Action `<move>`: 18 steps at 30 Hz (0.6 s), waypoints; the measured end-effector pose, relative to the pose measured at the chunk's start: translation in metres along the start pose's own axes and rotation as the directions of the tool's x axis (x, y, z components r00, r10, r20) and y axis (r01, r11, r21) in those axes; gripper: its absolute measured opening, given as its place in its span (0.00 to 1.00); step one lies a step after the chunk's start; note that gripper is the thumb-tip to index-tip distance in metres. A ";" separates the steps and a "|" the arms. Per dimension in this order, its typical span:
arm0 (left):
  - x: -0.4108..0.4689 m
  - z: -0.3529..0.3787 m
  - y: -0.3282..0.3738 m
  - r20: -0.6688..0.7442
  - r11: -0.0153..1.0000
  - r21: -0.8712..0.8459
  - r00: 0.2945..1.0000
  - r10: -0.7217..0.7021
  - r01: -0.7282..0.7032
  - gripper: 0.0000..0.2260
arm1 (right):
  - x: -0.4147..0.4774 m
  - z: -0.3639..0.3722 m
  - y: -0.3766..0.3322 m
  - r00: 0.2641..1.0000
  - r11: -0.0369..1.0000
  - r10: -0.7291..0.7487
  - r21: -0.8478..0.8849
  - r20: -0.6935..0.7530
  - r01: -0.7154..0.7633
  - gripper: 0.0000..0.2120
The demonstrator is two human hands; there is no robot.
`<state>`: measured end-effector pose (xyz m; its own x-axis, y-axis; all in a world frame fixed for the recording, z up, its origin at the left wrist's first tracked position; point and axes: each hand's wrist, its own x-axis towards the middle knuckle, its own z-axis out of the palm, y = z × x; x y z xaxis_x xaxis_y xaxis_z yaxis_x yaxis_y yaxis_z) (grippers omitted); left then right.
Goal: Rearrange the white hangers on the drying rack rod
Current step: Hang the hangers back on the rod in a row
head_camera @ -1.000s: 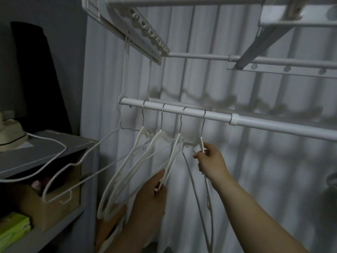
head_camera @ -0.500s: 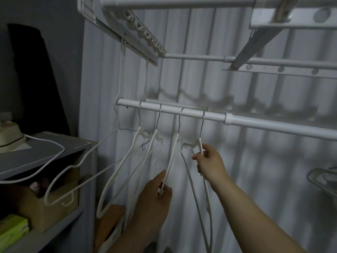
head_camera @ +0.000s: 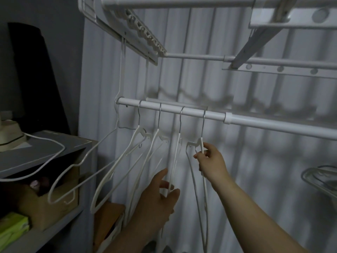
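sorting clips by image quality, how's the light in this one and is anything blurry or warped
Head view: dim, grey, no glare; soft scalloped shadows fall on the white backdrop behind the rod; the right hand on the rightmost hanger is fairly sharp; the left hand, low on the neighbouring hanger, is darker and slightly soft; the shelf at left is murky; wide-angle stretch toward the corners.
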<state>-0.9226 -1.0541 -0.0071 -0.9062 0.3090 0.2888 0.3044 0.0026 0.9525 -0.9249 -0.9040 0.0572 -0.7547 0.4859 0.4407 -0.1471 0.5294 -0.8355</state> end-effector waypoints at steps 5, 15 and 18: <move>-0.001 -0.004 -0.001 -0.080 0.987 0.113 0.989 0.123 -0.113 0.20 | 0.001 -0.002 -0.002 1.000 1.000 -0.008 0.007 0.005 0.008 0.19; -0.005 -0.013 0.003 -0.086 0.982 0.096 0.981 0.172 -0.164 0.16 | -0.003 -0.002 -0.002 1.000 0.999 0.001 0.032 -0.007 -0.001 0.19; -0.007 -0.012 0.007 -0.064 0.982 0.102 0.984 0.168 -0.161 0.16 | -0.004 -0.002 -0.002 1.000 1.000 -0.004 0.024 -0.004 0.004 0.19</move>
<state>-0.9174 -1.0679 -0.0018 -0.8591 0.2435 0.4502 0.4747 0.0499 0.8787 -0.9205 -0.9054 0.0578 -0.7517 0.4862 0.4456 -0.1658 0.5146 -0.8412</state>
